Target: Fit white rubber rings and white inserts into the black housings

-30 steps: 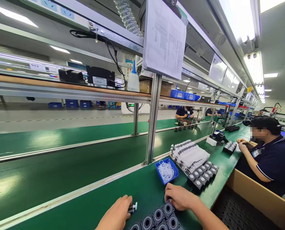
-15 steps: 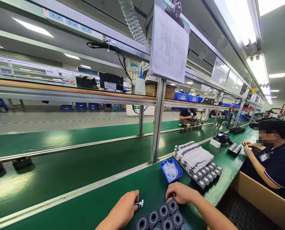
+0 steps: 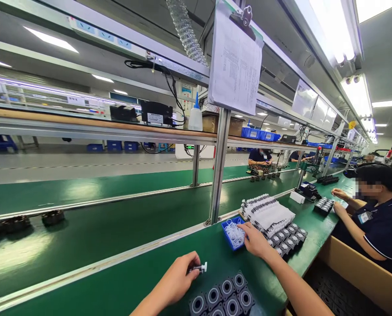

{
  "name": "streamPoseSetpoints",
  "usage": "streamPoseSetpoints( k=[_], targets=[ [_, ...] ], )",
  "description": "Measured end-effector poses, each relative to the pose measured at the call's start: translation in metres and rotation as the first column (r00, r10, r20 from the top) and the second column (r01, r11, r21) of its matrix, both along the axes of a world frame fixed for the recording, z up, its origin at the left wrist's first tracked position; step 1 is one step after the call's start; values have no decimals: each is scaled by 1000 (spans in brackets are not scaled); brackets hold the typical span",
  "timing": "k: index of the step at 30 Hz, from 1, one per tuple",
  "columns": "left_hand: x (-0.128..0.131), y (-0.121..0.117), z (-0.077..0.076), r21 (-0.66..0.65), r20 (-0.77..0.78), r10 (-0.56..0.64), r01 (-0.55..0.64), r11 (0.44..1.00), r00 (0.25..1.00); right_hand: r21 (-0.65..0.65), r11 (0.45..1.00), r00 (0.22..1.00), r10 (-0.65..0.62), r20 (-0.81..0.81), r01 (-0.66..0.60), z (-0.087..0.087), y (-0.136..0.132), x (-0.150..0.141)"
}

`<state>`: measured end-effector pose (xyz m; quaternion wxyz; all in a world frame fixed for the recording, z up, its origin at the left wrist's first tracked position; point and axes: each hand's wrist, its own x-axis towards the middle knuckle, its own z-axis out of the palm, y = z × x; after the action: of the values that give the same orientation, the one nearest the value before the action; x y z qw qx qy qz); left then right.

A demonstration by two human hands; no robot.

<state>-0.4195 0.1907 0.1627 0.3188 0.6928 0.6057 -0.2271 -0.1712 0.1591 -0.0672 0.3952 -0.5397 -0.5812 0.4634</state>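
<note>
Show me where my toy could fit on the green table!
Bare green table shows between the left hand and the pale rail, and between that hand and the blue tray. It's crowded around the tray: right hand, white stack and white-centred black blocks.

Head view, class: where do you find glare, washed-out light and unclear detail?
Head view: glare whitens the green surface at lower left; head view: the upper-right lamp looks washed out; head view: print on the paper is unreadable; head view: the white rings run together.
</note>
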Motion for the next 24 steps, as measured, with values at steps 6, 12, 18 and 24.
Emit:
streamPoseSetpoints(
  k=[6, 12, 18, 24],
  targets=[
    [21, -15, 8, -14, 253, 38, -36, 999, 967, -96, 994, 939, 18, -344, -54, 72, -49, -37],
    [21, -21, 24, -100, 256, 20, 6, 995, 966, -88, 996, 928, -30, -371, -3, 116, -75, -55],
    [4, -6, 39, -127, 74, -46, 56, 990, 996, -180, 960, 946, 156, -285, -213, 114, -77, -46],
    [13, -14, 36, -161, 53, -19, 28, 987, 998, -191, 962, 956, 142, -255, -194, 108, -73, -63]
  ],
)
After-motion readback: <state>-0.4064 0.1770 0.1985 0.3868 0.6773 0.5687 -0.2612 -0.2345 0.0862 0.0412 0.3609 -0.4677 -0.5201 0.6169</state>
